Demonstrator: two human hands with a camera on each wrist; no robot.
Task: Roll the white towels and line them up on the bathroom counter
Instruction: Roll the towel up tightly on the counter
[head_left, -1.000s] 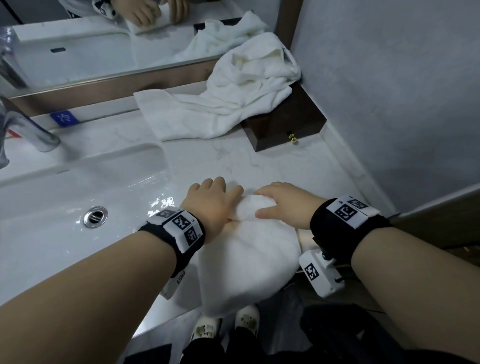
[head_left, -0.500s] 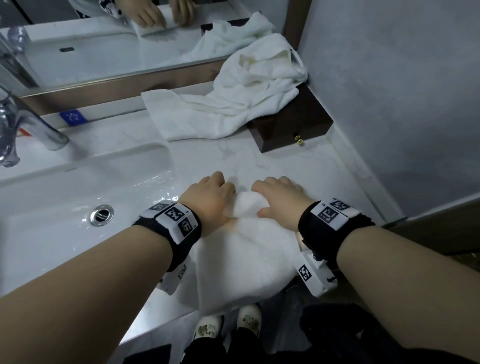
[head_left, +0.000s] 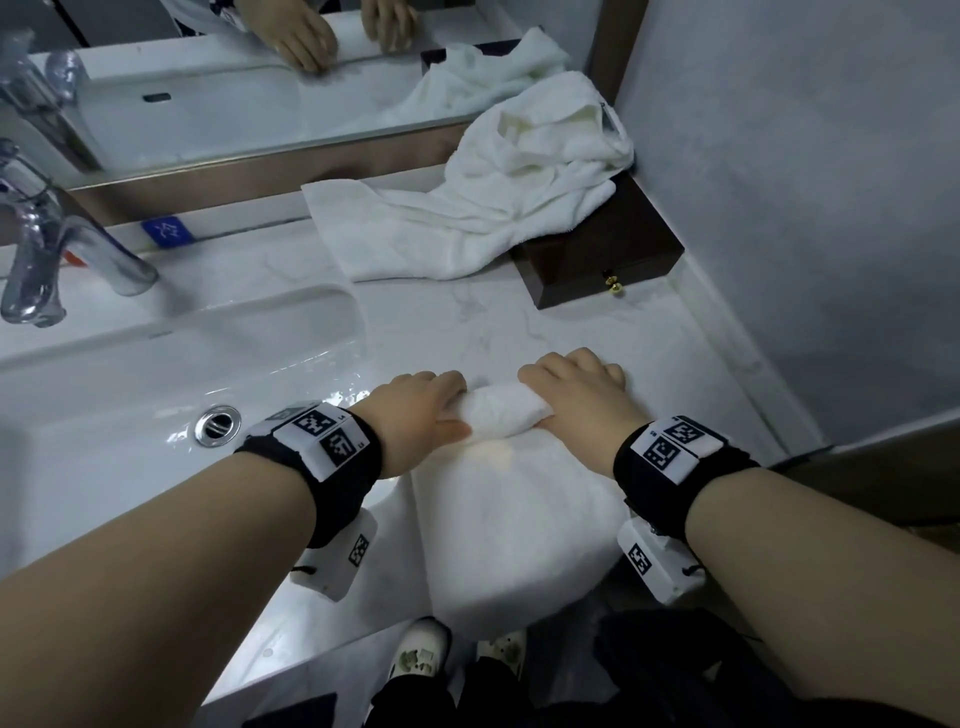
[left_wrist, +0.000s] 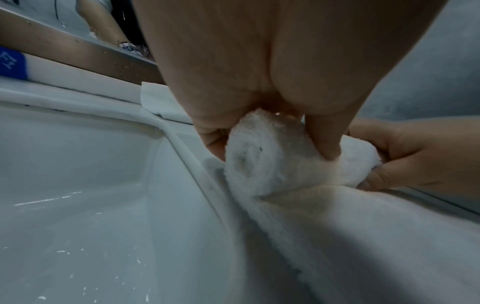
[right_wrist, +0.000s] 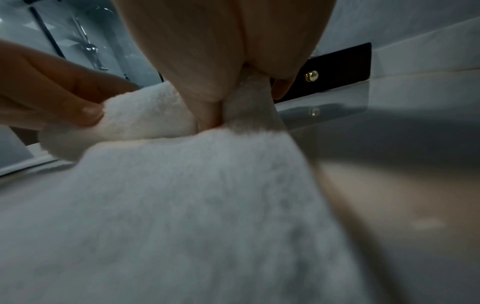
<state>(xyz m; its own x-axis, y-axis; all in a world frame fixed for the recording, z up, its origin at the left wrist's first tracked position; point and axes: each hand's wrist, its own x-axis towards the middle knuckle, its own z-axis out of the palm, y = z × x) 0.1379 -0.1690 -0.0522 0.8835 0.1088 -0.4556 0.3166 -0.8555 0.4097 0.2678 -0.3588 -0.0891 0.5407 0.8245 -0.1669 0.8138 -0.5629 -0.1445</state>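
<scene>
A white towel (head_left: 511, 525) lies on the marble counter (head_left: 467, 332) in front of me, its near part hanging over the front edge. Its far end is wound into a short roll (head_left: 504, 413). My left hand (head_left: 421, 410) grips the roll's left end, thumb (left_wrist: 326, 142) pressed on top. My right hand (head_left: 576, 400) grips the right end, fingers curled over it. The roll (left_wrist: 275, 164) shows its spiral end in the left wrist view, and the roll (right_wrist: 145, 121) sits between both hands in the right wrist view.
More white towels (head_left: 498, 202) lie crumpled at the back, draped over a dark wooden box (head_left: 602, 249) with a brass knob. The sink basin (head_left: 156, 395) and chrome tap (head_left: 47, 249) are to the left. A grey wall (head_left: 805, 208) bounds the right side; a mirror (head_left: 234, 78) runs behind.
Both hands have moved apart along the towel's far end and rolled it further; the roll is longer and thicker than before.
</scene>
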